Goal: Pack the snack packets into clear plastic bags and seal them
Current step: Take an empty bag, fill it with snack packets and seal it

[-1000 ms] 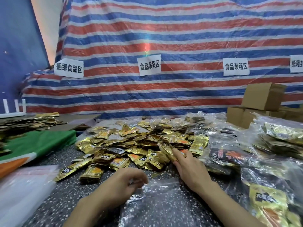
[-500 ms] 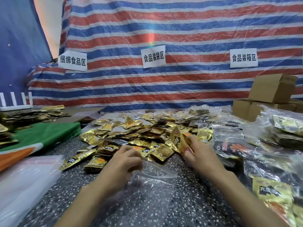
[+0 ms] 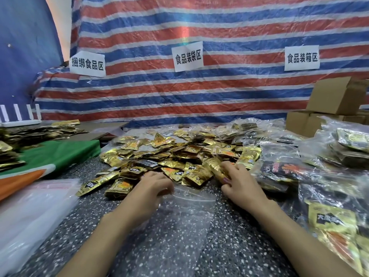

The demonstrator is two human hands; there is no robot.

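A heap of small gold snack packets covers the middle of the speckled table. In front of it lies a clear plastic bag, its mouth toward the heap. My left hand pinches the bag's left rim and holds the mouth up. My right hand grips a few gold packets at the near edge of the heap, just right of the bag's mouth.
Filled clear bags of packets pile up on the right, with cardboard boxes behind. A stack of empty clear bags lies at the left, beside a green and orange cloth. A striped tarp hangs at the back.
My right hand gathered packets from the heap, raised them, and has brought them down toward the bag's mouth. My left hand lifted the bag's rim and opened the mouth.
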